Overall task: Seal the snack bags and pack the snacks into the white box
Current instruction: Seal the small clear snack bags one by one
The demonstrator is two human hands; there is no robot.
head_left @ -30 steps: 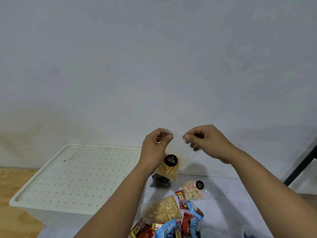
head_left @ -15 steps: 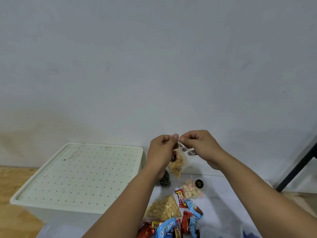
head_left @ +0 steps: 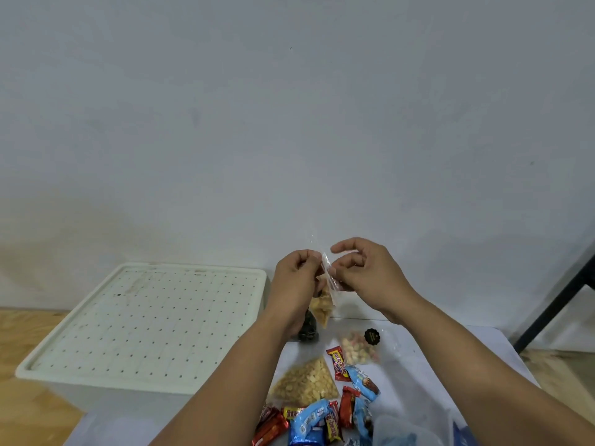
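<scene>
While pinched: crinkly clear snack bag (head_left: 323, 294)

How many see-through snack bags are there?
4: one held up by both hands, a dark one below it, a mixed-colour one with a black sticker, a golden one. Others may be hidden.

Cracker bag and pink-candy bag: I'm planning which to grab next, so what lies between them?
Head view: a red candy bar lies between the cracker bag and pink-candy bag.
</scene>
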